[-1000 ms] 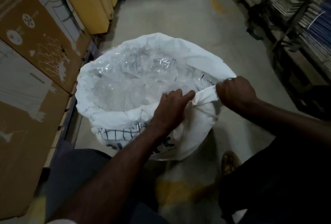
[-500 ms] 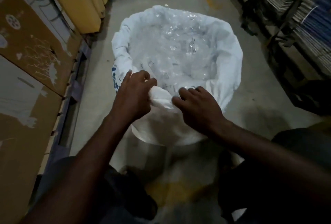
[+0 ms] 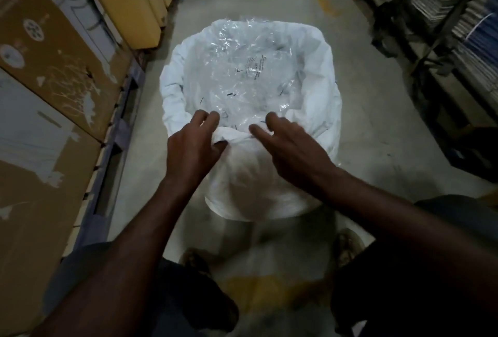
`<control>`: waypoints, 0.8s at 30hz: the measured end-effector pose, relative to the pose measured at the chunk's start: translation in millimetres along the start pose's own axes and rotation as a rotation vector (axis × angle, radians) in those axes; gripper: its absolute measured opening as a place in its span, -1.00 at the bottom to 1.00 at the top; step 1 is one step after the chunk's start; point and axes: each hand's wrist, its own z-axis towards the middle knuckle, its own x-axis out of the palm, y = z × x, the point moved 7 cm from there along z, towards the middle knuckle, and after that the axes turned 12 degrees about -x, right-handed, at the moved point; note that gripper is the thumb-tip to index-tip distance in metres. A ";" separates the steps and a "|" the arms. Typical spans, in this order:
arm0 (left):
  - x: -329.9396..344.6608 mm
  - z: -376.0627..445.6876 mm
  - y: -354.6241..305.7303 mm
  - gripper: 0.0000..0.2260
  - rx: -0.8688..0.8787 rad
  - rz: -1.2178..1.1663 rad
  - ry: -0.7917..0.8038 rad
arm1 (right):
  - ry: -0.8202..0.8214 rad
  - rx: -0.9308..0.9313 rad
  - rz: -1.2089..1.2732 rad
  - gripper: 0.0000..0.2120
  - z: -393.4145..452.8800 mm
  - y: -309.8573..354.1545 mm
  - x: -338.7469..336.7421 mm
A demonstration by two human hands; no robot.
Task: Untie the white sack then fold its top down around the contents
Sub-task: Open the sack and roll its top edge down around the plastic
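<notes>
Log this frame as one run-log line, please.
stage: folding rim | white sack: open, clear plastic inside | left hand: gripping near rim | right hand: open

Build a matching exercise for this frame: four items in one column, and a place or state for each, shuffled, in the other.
Items:
1. white sack
2. left hand
3. clear plastic
4. cardboard boxes

Places or states:
A. stacked along the left of the aisle
B. filling the open mouth
C. gripping the near rim, thumb under the fold
D. open, its top rolled down into a cuff

Pairs: 1-D, 2-C, 3-B, 4-A
</notes>
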 end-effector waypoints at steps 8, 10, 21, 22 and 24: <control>16.6 -18.5 -45.9 -0.40 0.177 0.040 0.214 | -0.016 -0.163 -0.148 -0.70 14.1 -24.6 11.3; 11.5 -14.0 -52.3 -0.63 0.157 0.009 0.110 | -0.089 -0.165 -0.163 -0.70 10.7 -13.5 15.0; 26.3 -6.0 -34.5 -0.57 0.083 0.001 0.032 | 0.110 -0.136 -0.165 -0.41 11.7 -65.1 3.3; 30.0 -10.9 -35.9 -0.49 0.098 0.003 0.106 | 0.072 -0.166 -0.176 -0.51 10.7 -67.1 6.8; 38.8 -25.2 -38.6 -0.30 0.083 -0.055 0.334 | -0.026 -0.210 -0.160 -0.63 8.4 -65.7 9.9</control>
